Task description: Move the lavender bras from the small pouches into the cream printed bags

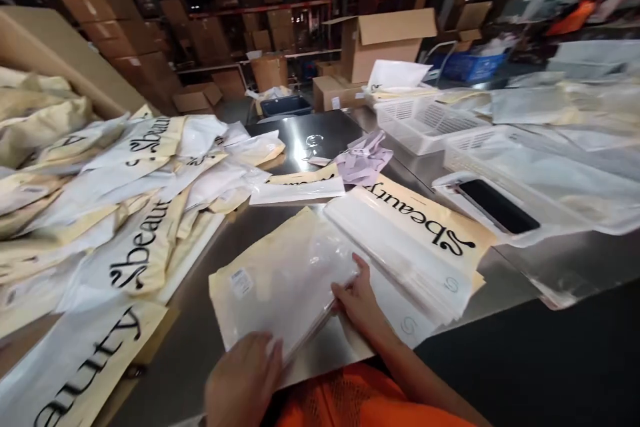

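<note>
A flat plastic bag with cream edges and a small white label is in front of me, over the metal table. My right hand pinches its right edge between thumb and fingers. At the lower left edge, my left hand grips the same bag, its thumb along the edge; this hand is slightly blurred. Just right of the bag lies a stack of printed bags with "beauty" lettering. Beyond it is a crumpled lilac piece, beside another printed bag.
A large heap of similar bags covers the left side. White plastic baskets line the right, with a phone lying on one's near corner. An open cardboard box and a blue crate stand behind the metal table.
</note>
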Demonstrator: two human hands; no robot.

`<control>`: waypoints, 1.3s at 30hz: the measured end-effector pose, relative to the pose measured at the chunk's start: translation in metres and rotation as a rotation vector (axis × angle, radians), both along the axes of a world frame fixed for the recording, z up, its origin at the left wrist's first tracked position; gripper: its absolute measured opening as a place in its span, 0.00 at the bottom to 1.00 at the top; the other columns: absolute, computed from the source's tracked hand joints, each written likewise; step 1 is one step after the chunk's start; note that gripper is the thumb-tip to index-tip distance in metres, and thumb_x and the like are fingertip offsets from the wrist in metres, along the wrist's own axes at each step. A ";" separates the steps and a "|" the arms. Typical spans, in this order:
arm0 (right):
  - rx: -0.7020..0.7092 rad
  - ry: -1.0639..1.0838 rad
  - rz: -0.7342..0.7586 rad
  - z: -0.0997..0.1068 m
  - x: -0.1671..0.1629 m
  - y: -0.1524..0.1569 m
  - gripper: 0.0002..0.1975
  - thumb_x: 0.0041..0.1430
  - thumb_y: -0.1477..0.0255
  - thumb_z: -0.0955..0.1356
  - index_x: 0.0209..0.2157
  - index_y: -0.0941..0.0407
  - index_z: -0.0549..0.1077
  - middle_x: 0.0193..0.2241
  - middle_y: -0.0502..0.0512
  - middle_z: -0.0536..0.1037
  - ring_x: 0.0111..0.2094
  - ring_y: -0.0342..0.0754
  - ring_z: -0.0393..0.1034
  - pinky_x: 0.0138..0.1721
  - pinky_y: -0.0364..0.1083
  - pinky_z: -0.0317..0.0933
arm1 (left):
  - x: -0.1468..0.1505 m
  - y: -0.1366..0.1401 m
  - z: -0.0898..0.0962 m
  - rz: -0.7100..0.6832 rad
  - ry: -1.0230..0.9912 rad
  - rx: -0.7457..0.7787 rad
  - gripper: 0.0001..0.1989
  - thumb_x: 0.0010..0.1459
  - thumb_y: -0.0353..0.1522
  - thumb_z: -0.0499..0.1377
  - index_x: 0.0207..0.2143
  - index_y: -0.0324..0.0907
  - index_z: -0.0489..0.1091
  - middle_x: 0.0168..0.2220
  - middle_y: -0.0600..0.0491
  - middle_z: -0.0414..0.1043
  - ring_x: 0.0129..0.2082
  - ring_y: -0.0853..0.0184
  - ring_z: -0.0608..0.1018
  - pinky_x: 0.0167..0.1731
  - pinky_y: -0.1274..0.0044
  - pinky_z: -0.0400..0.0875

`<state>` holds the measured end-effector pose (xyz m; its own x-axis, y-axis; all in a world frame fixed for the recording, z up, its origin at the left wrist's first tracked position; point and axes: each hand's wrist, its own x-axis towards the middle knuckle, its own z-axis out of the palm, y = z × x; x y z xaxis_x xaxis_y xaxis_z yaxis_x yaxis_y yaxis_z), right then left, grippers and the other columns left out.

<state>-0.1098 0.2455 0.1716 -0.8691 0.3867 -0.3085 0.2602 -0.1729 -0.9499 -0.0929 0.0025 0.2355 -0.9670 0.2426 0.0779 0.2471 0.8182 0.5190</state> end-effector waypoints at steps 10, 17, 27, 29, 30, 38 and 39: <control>0.418 0.115 0.133 0.041 -0.012 0.040 0.51 0.56 0.52 0.71 0.71 0.54 0.42 0.34 0.52 0.73 0.26 0.47 0.67 0.31 0.48 0.67 | -0.088 0.051 0.065 -0.417 -0.080 -0.557 0.19 0.70 0.38 0.47 0.37 0.44 0.76 0.37 0.47 0.80 0.37 0.55 0.80 0.32 0.71 0.64; 0.558 0.312 -0.205 0.033 0.016 0.006 0.35 0.51 0.55 0.73 0.57 0.55 0.63 0.46 0.62 0.70 0.48 0.55 0.68 0.54 0.57 0.65 | -0.113 0.035 0.103 -0.157 0.242 -0.378 0.25 0.71 0.43 0.44 0.32 0.43 0.76 0.45 0.53 0.78 0.39 0.63 0.79 0.29 0.73 0.61; -0.677 -0.113 0.017 0.043 -0.040 -0.066 0.09 0.57 0.73 0.65 0.41 0.60 0.70 0.37 0.58 0.78 0.43 0.47 0.74 0.50 0.44 0.69 | -0.079 0.058 0.085 -0.598 0.076 -0.212 0.21 0.72 0.36 0.44 0.36 0.42 0.75 0.63 0.52 0.68 0.56 0.63 0.76 0.48 0.72 0.73; -0.649 -0.117 -0.037 0.044 -0.059 -0.070 0.06 0.59 0.76 0.63 0.38 0.60 0.69 0.31 0.55 0.77 0.41 0.46 0.74 0.47 0.43 0.69 | -0.074 0.058 0.080 -0.645 0.042 -0.332 0.20 0.72 0.36 0.44 0.38 0.43 0.75 0.67 0.53 0.63 0.52 0.62 0.79 0.46 0.71 0.74; -0.640 -0.113 -0.053 0.046 -0.064 -0.073 0.07 0.58 0.77 0.62 0.38 0.60 0.69 0.29 0.54 0.77 0.40 0.47 0.74 0.45 0.44 0.70 | -0.073 0.057 0.078 -0.617 0.040 -0.412 0.19 0.72 0.36 0.45 0.40 0.43 0.75 0.68 0.53 0.60 0.49 0.61 0.80 0.43 0.70 0.75; -0.431 0.138 -0.055 0.094 0.012 -0.037 0.24 0.49 0.61 0.74 0.46 0.58 0.74 0.40 0.58 0.80 0.44 0.56 0.76 0.45 0.52 0.73 | -0.112 0.026 0.069 -0.198 0.146 -0.635 0.19 0.72 0.37 0.44 0.48 0.41 0.73 0.68 0.45 0.60 0.48 0.52 0.80 0.40 0.65 0.75; -0.301 0.185 -0.054 0.102 0.029 -0.023 0.25 0.50 0.58 0.74 0.46 0.57 0.74 0.40 0.58 0.80 0.44 0.57 0.77 0.43 0.53 0.73 | -0.118 0.022 0.069 -0.182 0.147 -0.612 0.19 0.72 0.37 0.44 0.48 0.41 0.73 0.67 0.45 0.61 0.50 0.52 0.80 0.42 0.65 0.75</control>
<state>-0.0806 0.2229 0.2737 -0.9015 0.3495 -0.2552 0.0716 -0.4610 -0.8845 -0.2107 0.0242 0.3041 -0.8961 0.4439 0.0023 0.4424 0.8935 -0.0770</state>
